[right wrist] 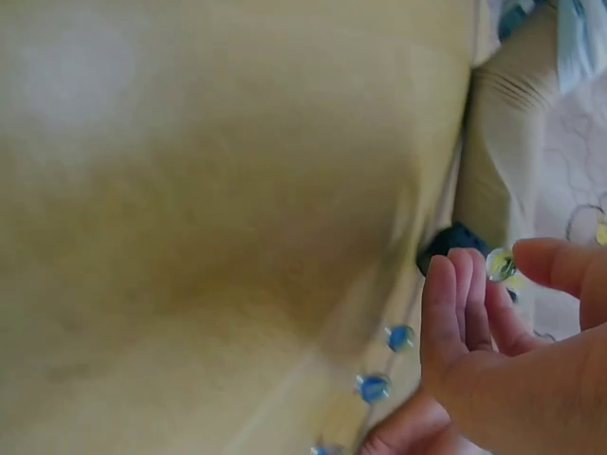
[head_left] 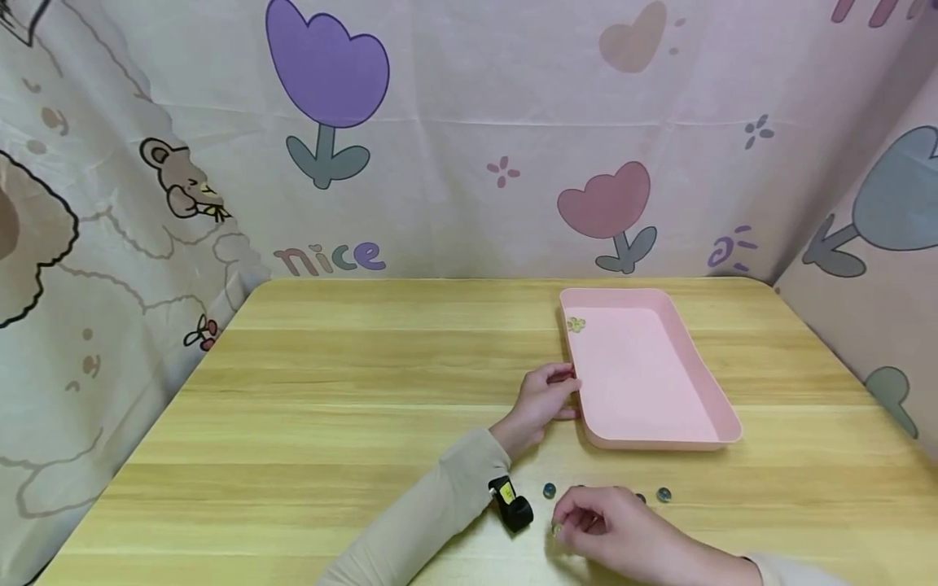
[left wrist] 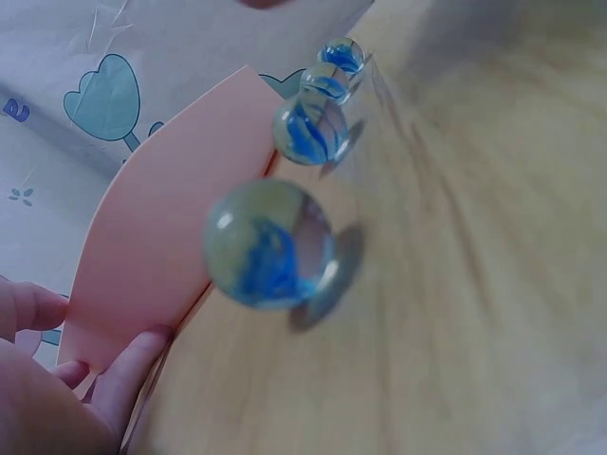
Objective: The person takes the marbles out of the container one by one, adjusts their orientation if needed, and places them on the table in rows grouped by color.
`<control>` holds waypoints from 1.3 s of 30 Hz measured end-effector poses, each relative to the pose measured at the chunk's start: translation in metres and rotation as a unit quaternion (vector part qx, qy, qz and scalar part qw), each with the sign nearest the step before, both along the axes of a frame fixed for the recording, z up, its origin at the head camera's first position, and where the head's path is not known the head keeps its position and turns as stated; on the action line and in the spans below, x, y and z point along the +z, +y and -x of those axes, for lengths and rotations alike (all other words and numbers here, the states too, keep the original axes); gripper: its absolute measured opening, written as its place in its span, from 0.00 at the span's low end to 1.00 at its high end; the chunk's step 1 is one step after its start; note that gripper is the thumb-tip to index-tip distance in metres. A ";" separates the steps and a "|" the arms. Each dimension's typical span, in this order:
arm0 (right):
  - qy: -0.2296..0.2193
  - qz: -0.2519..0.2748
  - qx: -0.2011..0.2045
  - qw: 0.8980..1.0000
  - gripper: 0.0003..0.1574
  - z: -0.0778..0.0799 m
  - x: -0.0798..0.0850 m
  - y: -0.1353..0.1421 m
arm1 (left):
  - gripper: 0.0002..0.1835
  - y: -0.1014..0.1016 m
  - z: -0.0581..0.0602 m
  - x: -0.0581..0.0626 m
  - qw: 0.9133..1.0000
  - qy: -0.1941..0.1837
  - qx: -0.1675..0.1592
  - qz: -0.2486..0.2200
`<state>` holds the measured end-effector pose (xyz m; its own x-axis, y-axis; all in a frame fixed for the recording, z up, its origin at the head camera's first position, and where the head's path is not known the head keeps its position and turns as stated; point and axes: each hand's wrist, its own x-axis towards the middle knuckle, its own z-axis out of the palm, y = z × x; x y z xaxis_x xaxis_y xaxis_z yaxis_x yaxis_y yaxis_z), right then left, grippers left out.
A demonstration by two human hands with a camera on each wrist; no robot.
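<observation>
My left hand (head_left: pixel 538 403) holds the left wall of a shallow pink tray (head_left: pixel 637 374), with fingertips at its rim. In the left wrist view the fingers are on the wall of the tray (left wrist: pixel 171 218) near one end. My right hand (head_left: pixel 619 529) is in front of the tray, low over the table. Between thumb and fingers it pinches a clear marble (right wrist: pixel 501 264) with a yellow-green swirl. Blue-swirled glass marbles lie in a row by the right hand, one blue marble (head_left: pixel 550 491) to its left and another blue marble (head_left: pixel 664 494) behind it; the hand partly hides others.
A small yellow-green cluster (head_left: pixel 576 325) sits in the tray's far left corner. A black camera (head_left: pixel 511 505) is strapped at the left wrist. The wood-grain table (head_left: pixel 330 423) meets a printed cloth (head_left: pixel 469 203) at the back and sides.
</observation>
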<state>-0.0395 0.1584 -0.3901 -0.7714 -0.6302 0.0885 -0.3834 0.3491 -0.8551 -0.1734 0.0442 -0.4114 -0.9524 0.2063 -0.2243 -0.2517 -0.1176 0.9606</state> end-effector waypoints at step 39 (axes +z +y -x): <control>-0.013 -0.085 -0.036 0.996 0.06 0.003 -0.010 -0.013 | 0.19 0.000 0.000 -0.001 1.000 0.005 0.000 -0.002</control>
<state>-0.0426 0.1449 -0.3998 -0.8159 -0.5771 -0.0355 -0.3306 0.5160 -0.7902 -0.1737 0.0440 -0.4127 -0.9543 0.2077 -0.2147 -0.2430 -0.1219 0.9623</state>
